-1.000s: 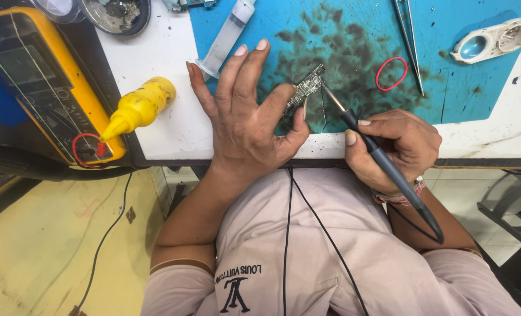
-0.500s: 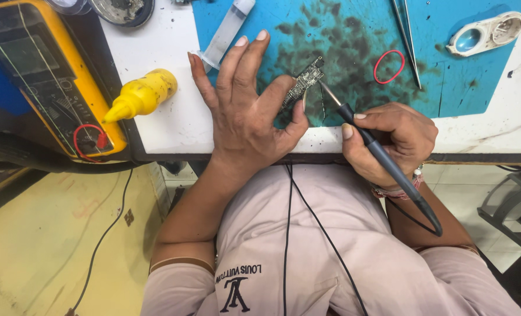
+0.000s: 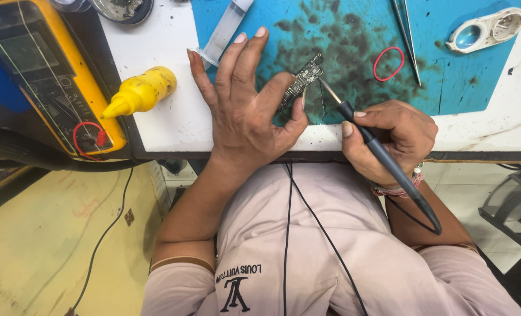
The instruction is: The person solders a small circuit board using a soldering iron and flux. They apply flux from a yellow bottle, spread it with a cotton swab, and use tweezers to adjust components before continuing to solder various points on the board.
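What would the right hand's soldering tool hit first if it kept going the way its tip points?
Probably the small circuit board pinched in the left hand. The right hand aims the soldering iron up-left, its tip right at the board's edge; whether they touch is unclear.

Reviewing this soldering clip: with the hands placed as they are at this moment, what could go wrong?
1. The left hand pinches the small circuit board right beside the soldering iron tip, so a slip could burn a fingertip.
2. The board is held only by the fingers, tilted off the blue mat; it may shift under the tip.
3. The iron's cord trails across the lap and could snag the right hand.
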